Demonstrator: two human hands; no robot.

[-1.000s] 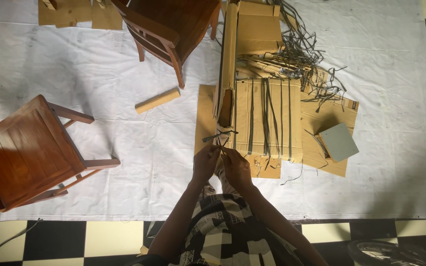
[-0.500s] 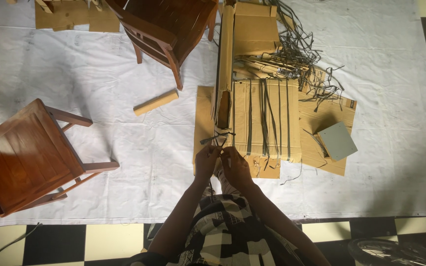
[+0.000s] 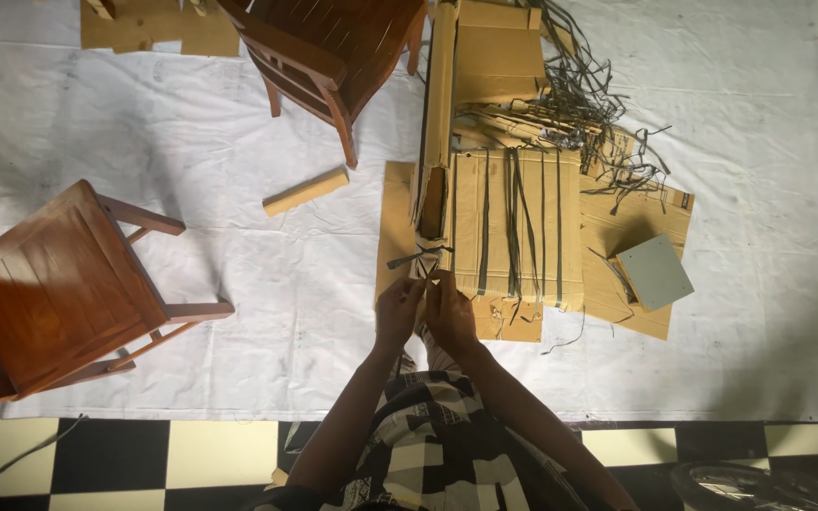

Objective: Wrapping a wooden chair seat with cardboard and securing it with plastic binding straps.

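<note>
Seen from above, my left hand [image 3: 398, 312] and right hand [image 3: 451, 310] meet at the near corner of a strapped cardboard bundle [image 3: 515, 227], fingers of both pinched shut on a dark strap end [image 3: 417, 257] that curls out at the bundle's 7 o'clock corner. The bundle lies on flattened cardboard [image 3: 631, 232] atop a white floor sheet [image 3: 314, 293], bound lengthwise by several dark bands. A tangle of loose straps [image 3: 589, 104] spills at its 1 o'clock, and a grey square panel [image 3: 655, 273] sits at its 4 o'clock. One wooden chair [image 3: 59, 289] stands at my 9 o'clock, another chair [image 3: 333, 47] at 11 o'clock, a short wooden block [image 3: 305, 192] between them.
</note>
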